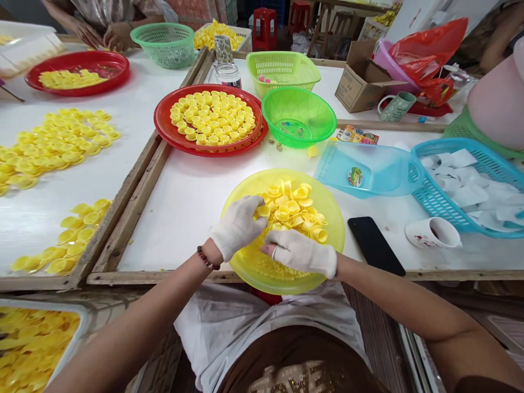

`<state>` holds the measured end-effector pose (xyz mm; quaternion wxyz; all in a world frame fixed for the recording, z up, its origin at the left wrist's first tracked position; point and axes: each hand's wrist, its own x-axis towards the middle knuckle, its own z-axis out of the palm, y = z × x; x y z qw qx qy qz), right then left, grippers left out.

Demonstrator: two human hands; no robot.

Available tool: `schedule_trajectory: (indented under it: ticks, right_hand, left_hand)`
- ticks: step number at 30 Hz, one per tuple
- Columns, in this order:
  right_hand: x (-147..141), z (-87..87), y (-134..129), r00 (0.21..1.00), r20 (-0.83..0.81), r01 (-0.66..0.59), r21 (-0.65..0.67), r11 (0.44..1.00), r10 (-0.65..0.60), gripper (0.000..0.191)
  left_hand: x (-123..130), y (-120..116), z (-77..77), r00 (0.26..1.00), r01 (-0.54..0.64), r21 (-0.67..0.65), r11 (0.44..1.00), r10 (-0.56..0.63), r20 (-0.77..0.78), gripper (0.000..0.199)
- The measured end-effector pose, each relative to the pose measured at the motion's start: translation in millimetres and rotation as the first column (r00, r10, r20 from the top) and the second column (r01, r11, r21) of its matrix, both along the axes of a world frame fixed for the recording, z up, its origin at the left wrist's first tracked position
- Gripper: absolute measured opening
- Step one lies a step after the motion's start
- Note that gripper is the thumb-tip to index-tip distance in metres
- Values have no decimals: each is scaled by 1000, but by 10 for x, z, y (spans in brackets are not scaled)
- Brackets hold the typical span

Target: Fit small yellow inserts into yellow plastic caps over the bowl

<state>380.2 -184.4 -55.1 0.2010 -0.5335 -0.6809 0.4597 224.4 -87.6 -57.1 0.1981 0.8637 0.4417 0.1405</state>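
Observation:
A yellow basin [333, 218] sits at the table's front edge, with small yellow plastic cup-shaped pieces [292, 207] heaped toward its far side. My left hand [241, 224], in a white glove with bare fingertips, is over the basin's left side. Its thumb and forefinger close around one yellow piece [264, 211] by the heap. Beside it, my right hand [301, 251], gloved the same way, is curled over the near part of the basin. Its fingers point left, and what they hold, if anything, is hidden. Smaller yellow bits lie in the basin below the right hand.
Beyond the basin stand a red tray [161, 123] of upright yellow pieces and a green bowl [298, 117]. To the right are a blue tray [380, 174], a black phone [376, 245], a mug [433, 233] and a blue basket [426, 191]. A person's hands [117, 37] work at far left.

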Motion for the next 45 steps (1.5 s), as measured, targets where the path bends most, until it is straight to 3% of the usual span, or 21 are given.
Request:
schedule_trajectory:
  ticks: [1,2,4,6,8,12,16,23,26,28,31,34,36,39,45]
  right_hand:
    - [35,24,14,973,-198,96,-114,989,-117,33]
    - [73,46,27,894,-379,151,-252,956,-241,32]
    - [145,89,48,649,-615,145,-477,867,-447,29]
    - [185,132,62,455,-715,135,-534,835,-531,28]
    - [169,184,73,368,-767,204,-484,851,-525,28]
    - [-2,273,95,319,-825,369,-345,863,-466,35]
    - [-140,260,114,338,-848,439,-242,865,-409,35]
    - [-44,232,124,259,-867,484,-264,834,-425,36]
    - [73,243,51,286,-831,503,-293,813,-476,37]
    - [150,233,-30,358,-789,508,-285,813,-500,37]
    - [228,198,-145,567,-683,442,-219,870,-460,32]
    - [240,169,-195,795,-503,345,-87,935,-340,25]
    - [225,159,-191,884,-375,313,30,949,-280,22]
    - [215,150,-169,899,-320,345,100,933,-298,22]
    - [330,89,-183,788,-453,445,-48,894,-417,29]
  left_hand:
    - [-51,-58,38,997,-22,-24,999,24,69,26]
    - [-103,-125,66,991,-23,-67,998,31,132,28]
    - [-184,-275,89,971,19,-166,986,21,237,31]
    - [-214,-424,69,952,76,-228,971,-2,307,33]
    - [-189,-551,32,937,119,-235,965,-31,348,31]
    - [-68,-697,-24,921,184,-210,960,-94,379,14]
    - [-16,-721,-42,919,154,-158,975,-83,386,10]
    - [-65,-718,-33,905,184,-209,961,-82,418,19]
    - [-83,-722,-27,889,169,-178,969,-72,452,25]
    - [-87,-722,-29,881,164,-153,975,-75,467,27]
    - [-75,-720,-32,894,154,-157,976,-70,442,25]
    - [-52,-718,-28,911,149,-180,972,-64,407,18]
    - [-43,-719,-24,918,150,-189,971,-66,392,12]
    - [-43,-723,-27,917,150,-186,971,-66,394,13]
    - [-72,-733,-41,895,134,-150,980,-54,444,25]
